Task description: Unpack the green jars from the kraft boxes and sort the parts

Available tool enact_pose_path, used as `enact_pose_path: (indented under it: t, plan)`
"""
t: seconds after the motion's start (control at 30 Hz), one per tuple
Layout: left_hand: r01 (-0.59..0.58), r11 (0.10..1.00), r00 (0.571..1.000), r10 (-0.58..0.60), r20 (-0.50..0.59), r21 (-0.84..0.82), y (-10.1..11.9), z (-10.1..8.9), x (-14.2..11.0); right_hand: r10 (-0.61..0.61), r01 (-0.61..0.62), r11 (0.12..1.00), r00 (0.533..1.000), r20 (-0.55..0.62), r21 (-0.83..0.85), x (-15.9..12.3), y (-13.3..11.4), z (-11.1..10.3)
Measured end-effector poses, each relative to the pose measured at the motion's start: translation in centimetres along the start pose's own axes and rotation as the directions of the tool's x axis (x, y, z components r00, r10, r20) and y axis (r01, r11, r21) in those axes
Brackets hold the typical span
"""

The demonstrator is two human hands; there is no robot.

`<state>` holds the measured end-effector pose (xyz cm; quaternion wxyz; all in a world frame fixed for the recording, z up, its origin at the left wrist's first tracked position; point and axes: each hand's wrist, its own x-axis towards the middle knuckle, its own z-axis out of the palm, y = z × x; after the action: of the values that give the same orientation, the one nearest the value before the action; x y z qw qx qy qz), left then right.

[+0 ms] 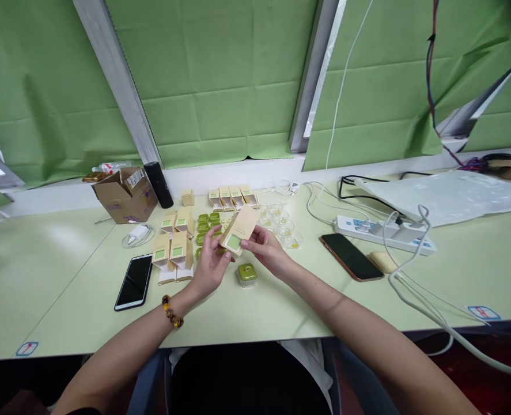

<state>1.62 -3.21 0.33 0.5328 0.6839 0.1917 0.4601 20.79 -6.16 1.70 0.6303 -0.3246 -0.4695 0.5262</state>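
Between my two hands, above the table, is a small tan cardboard box with a green-and-white square on its face. My left hand grips its left side, and my right hand pinches its right edge. Just below, on the table, stands a little clear container with a green lid. Behind my left hand are several green lids in rows, partly hidden. Several clear containers with yellowish spots sit behind my right hand. To the left stand several similar tan boxes, some with flaps open.
More tan boxes line the back. At left are a phone, a charger, a brown carton and a black cylinder. At right lie another phone, a power strip, loose cables and a plastic sheet.
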Motion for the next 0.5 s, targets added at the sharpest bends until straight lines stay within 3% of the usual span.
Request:
enact_pose_path:
  t: [0.3, 0.5]
  plan:
    - [-0.039, 0.999, 0.999, 0.039, -0.015, 0.013, -0.6, 0.0, -0.2, -0.012, 0.012, 0.999, 1.0, 0.008, -0.03, 0.0, 1.1, -0.1]
    - [-0.005, 0.997, 0.999, 0.008, -0.037, 0.077, 0.0, 0.0, -0.2, -0.012, 0.013, 0.998, 1.0, 0.025, -0.065, -0.3, 1.3, 0.1]
